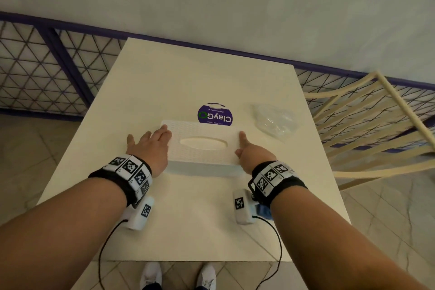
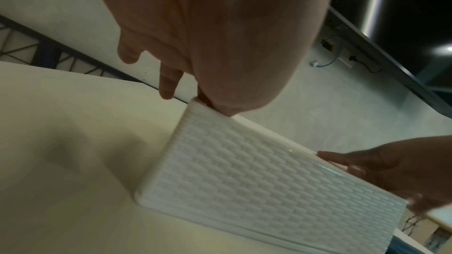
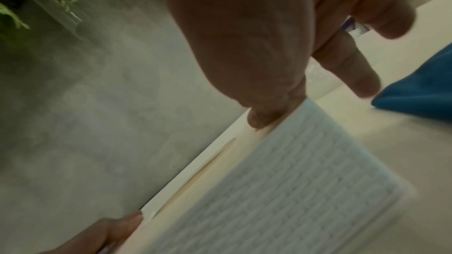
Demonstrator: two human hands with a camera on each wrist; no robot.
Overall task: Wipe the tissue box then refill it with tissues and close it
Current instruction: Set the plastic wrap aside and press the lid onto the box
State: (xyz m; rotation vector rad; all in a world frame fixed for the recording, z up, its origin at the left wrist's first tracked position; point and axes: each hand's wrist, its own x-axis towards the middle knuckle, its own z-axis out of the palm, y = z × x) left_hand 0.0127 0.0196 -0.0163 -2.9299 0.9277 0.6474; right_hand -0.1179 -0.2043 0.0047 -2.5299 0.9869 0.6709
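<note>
A white tissue box (image 1: 202, 155) with a woven pattern stands mid-table, its lid on top. The lid's oval slot (image 1: 203, 143) shows no tissue sticking out. My left hand (image 1: 155, 141) lies against the box's left end with fingers straight and spread; its thumb presses the lid's corner (image 2: 220, 107). At the right end my right hand (image 1: 244, 148) touches the lid's edge, thumb on the rim (image 3: 257, 119), its other fingers hanging beside the box. The box's side wall (image 2: 244, 171) fills the left wrist view. A blue cloth (image 1: 263, 211) lies under my right wrist.
A purple ClayGo packet (image 1: 214, 114) sits right behind the box. Crumpled clear plastic (image 1: 274, 122) lies to its right. The cream table (image 1: 188, 77) has a cream chair (image 1: 367, 125) at its right side and a purple lattice fence (image 1: 47, 73) behind.
</note>
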